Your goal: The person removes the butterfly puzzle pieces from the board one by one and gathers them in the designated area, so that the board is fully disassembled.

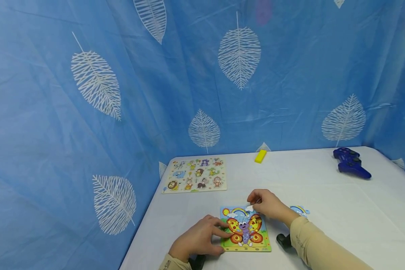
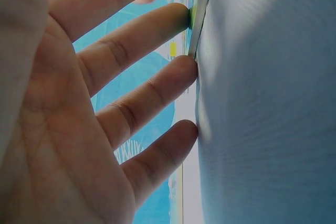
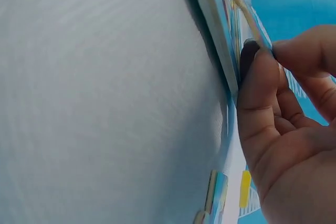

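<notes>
A square butterfly jigsaw puzzle (image 1: 234, 248) lies on the white table in front of me. My left hand (image 1: 202, 236) rests at its left side, fingers spread and fairly straight. Some fingertips (image 2: 181, 14) touch the board's edge while others press on the tablecloth. At the board's upper right corner, my right hand (image 1: 268, 204) pinches a thin puzzle piece (image 3: 253, 19) between thumb and fingers. In the right wrist view that piece tilts up from the board. Its printed face is mostly hidden.
Loose blue puzzle pieces (image 1: 299, 210) lie beside my right forearm. An animal puzzle board (image 1: 195, 190) sits at the back left, a yellow block (image 1: 260, 156) at the back edge and a blue game controller (image 1: 351, 163) at the far right. A blue leaf-patterned curtain (image 1: 273, 112) hangs behind the table.
</notes>
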A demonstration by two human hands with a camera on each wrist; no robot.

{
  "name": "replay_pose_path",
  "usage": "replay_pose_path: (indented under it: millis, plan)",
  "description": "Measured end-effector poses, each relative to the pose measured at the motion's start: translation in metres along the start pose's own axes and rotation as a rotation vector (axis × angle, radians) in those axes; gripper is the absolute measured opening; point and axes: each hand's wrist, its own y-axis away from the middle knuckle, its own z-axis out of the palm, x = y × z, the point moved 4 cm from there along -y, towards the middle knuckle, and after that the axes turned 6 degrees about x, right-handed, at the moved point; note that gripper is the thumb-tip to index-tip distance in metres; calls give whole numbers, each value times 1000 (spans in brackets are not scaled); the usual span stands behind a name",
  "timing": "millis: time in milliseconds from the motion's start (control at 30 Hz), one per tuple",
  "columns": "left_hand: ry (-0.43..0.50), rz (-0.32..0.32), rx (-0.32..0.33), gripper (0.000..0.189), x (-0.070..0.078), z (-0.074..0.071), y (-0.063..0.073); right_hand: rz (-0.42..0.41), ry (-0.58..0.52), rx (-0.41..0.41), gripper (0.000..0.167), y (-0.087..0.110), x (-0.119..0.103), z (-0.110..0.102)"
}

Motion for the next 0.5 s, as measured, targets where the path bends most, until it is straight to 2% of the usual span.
replay_pose_path:
  millis: [167, 300, 500]
  plan:
    - [-11, 3, 3, 47, 1, 0, 0, 37, -29, 23, 14, 0, 1, -1]
    - [-23, 12, 6, 48, 1, 0, 0, 107, -70, 88, 13, 2, 2, -7]
    - [-21, 6, 2, 48, 0, 1, 0, 145, -118, 134, 16, 10, 4, -32]
